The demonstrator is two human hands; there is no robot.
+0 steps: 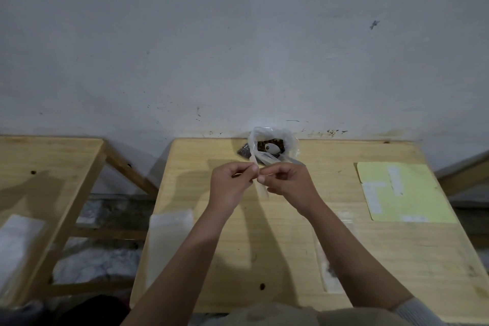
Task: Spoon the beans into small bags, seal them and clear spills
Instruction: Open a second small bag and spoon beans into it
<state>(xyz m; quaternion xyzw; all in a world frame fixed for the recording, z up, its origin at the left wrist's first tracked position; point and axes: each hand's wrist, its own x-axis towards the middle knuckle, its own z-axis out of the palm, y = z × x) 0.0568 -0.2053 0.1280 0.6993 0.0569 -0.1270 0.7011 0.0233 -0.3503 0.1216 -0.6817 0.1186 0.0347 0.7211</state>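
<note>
Head view showed your big bag (pixel 272 137) standing open at the table's (pixel 291 233) far edge, at about 12 o'clock from your hands and against the wall (pixel 238 47). It held brown beans (pixel 264 145), and a white spoon (pixel 272 148) lay bowl-up on top of them, its handle running out over the bag's near lip toward 4 o'clock. A dark patch, maybe more beans, sat just beside the bag at its 9 o'clock; it was too dim to tell.

Your left hand (pixel 232 182) and right hand (pixel 288 182) met above the table's middle, fingertips nearly touching. Both were curled and pinching the top of a small bag (pixel 260 188), a thin clear strip seen edge-on. It ran from the far side of your fingers, near the big bag's lip, down between your palms toward 6 o'clock. You could not tell whether anything was in it.

At your left hand's 7 o'clock, a stack of clear bags (pixel 169 241) lay on the table's left edge. At your right hand's 5 o'clock, another flat clear bag (pixel 330 259) lay on the wood, partly under your forearm, with a dark smudge near its near end. A yellow sheet (pixel 412 190) with pale patches lay flat at 3 o'clock, well apart from your hands. One dark speck (pixel 262 286), perhaps a spilled bean, sat at 6 o'clock, near the table's near edge.

A second table (pixel 47 167) stood at 9 o'clock, with more pale plastic (pixel 18 241) on it.
</note>
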